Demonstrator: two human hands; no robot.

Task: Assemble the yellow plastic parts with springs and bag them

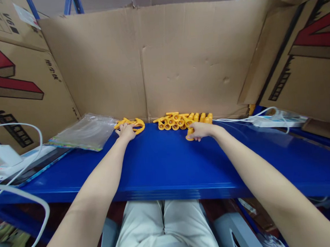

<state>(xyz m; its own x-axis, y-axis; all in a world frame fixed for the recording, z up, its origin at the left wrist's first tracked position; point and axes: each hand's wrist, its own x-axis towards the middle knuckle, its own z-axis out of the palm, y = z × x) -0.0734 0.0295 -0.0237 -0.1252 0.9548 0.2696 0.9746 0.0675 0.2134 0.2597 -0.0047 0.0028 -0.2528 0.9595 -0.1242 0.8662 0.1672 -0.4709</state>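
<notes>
At the back of the blue table, my left hand [126, 131] is on a small heap of yellow curved plastic pieces [139, 125]. Its fingers bend around one of them, and the fingertips are partly hidden. Further right, my right hand [201, 130] is closed on a yellow funnel-shaped plastic piece [190, 134], its flared end pointing down near the tabletop. Just behind that hand lies a stack of similar yellow funnel-shaped pieces [175, 126], several with their round openings facing me. More yellow pieces [202, 117] stand in rows at the stack's right side.
Clear plastic bags [88, 130] lie on the left of the blue table [167, 164]. A white power strip with a charger [6, 155] and cable sits at far left, another power strip [278, 121] at right. Cardboard panels [94, 68] wall the back and sides.
</notes>
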